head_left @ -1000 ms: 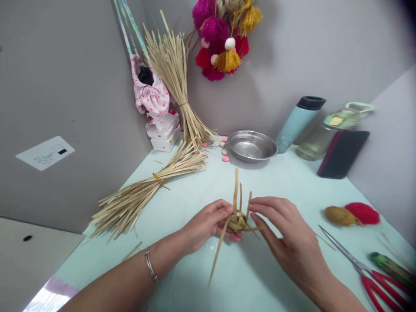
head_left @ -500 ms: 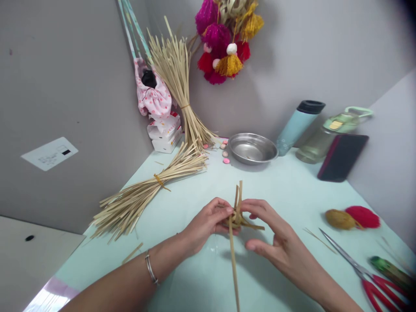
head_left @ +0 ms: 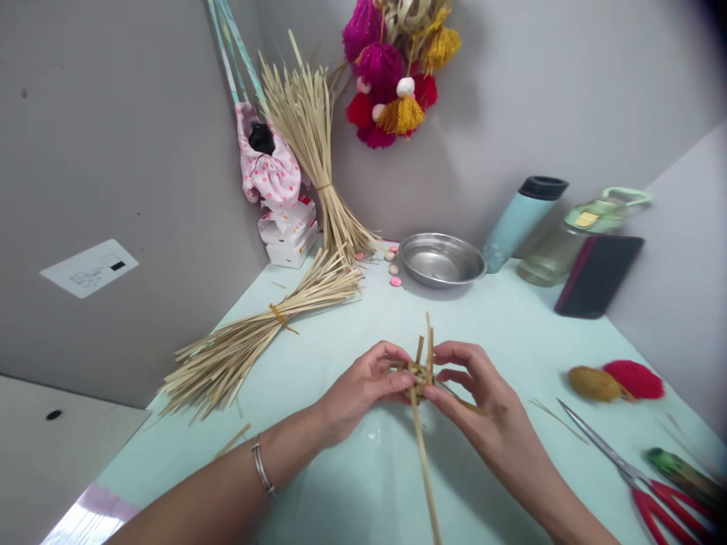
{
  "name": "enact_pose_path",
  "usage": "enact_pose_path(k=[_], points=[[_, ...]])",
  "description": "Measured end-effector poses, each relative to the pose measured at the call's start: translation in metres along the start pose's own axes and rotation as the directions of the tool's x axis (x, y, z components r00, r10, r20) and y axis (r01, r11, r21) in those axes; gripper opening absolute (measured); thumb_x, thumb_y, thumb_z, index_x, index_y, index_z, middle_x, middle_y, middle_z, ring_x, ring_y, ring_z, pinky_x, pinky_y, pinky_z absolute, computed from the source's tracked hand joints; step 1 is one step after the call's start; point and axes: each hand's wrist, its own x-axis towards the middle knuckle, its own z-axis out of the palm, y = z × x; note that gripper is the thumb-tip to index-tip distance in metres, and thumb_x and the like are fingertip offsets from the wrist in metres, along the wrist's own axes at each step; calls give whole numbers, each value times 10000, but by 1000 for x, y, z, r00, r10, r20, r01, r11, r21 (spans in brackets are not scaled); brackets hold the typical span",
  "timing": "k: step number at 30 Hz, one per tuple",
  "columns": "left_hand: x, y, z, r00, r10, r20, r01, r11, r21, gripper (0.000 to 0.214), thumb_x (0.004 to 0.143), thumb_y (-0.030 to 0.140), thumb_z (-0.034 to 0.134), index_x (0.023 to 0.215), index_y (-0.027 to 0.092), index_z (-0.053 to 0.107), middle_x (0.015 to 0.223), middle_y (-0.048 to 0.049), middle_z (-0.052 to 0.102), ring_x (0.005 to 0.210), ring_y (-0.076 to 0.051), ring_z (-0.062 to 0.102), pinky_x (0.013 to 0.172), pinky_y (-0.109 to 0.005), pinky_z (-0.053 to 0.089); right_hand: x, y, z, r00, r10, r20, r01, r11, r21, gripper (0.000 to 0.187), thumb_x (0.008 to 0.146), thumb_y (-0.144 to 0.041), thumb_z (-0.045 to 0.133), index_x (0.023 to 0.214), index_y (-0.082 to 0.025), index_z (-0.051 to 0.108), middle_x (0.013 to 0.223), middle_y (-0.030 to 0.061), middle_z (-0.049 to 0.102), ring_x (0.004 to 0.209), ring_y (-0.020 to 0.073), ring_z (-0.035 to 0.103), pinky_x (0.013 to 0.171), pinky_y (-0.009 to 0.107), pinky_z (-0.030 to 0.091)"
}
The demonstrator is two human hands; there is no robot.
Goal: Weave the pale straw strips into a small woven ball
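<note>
Between my hands is a small woven piece of straw strips (head_left: 421,373), with strip ends poking up and out to the right. One long straw strip (head_left: 425,469) hangs from it toward the near edge of the view. My left hand (head_left: 380,378) is closed on the piece's left side, thumb on top. From the right, my right hand (head_left: 477,386) pinches the piece, its thumb against the near side and its bent fingers by the upright ends. Fingers cover part of the weave.
Tied straw bundles (head_left: 266,325) lie at left and stand behind (head_left: 323,151). A metal bowl (head_left: 443,261), blue tumbler (head_left: 525,219), green bottle (head_left: 568,235) and phone (head_left: 599,276) are at the back. Scissors (head_left: 630,469) and yarn balls (head_left: 633,378) lie at right on the table.
My right hand has closed in, its thumb moving up onto the woven piece. The piece has shifted slightly right and turned, and the long strip's lower end has swung right.
</note>
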Motion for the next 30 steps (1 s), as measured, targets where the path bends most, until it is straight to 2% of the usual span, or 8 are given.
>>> enact_pose_path(k=[3,6,8,13,18,22,27,30], points=[[-1,2,1,999,28,16,-28,999,34,305,774,292,735,1028,203,592,1060,-66,637,978,-193,624,931,-358,440,0,-1,1,996,39,75,-44,997,58,380,859,-388,659,1196,-275,524,1187,70,571,1099,264,579,924,459,524],[-2,2,0,999,39,38,-41,997,66,324,791,259,716,1086,209,591,1086,-73,636,1027,-195,606,968,-347,405,1,-1,2,990,39,135,-49,996,78,273,883,-390,631,1121,-266,579,1161,71,591,1074,263,597,919,451,524],[-3,2,0,998,42,47,-46,996,74,339,789,240,713,1104,212,589,1120,-79,629,1046,-197,595,980,-347,399,2,-1,2,990,37,137,-51,994,97,220,894,-394,617,1067,-260,602,1147,73,595,1056,258,605,903,435,531],[-3,1,0,998,38,54,-40,998,45,343,786,256,717,1100,206,587,1134,-88,619,1043,-206,603,988,-375,415,2,-3,1,981,113,158,-142,971,190,260,880,-425,633,1063,-242,602,1135,82,607,992,245,644,861,393,569],[-1,-4,1,999,-9,46,9,1000,-4,321,798,326,712,1064,206,579,1116,-84,596,888,-182,650,933,-446,476,0,0,6,974,178,138,-205,956,212,256,853,-438,661,996,-230,618,1090,69,621,986,249,649,813,349,573],[1,-7,0,999,-33,12,34,999,-42,312,781,318,730,1019,199,568,1093,-73,595,873,-184,658,883,-449,514,0,2,8,969,195,151,-223,954,200,267,865,-436,641,1029,-226,617,1106,78,633,1023,263,637,830,362,552],[1,-5,0,999,-37,25,39,996,-81,283,809,314,704,1013,180,562,1003,-69,634,921,-193,648,884,-427,520,3,-2,1,967,207,152,-232,957,175,308,873,-451,622,1087,-229,608,1112,80,660,970,258,661,847,393,536],[0,-4,0,999,-45,12,46,995,-86,269,825,311,687,1017,174,556,988,-73,649,908,-182,647,885,-412,517,3,-5,-3,966,192,171,-223,957,185,315,876,-436,628,1113,-229,609,1155,90,661,1033,270,648,881,405,532]])
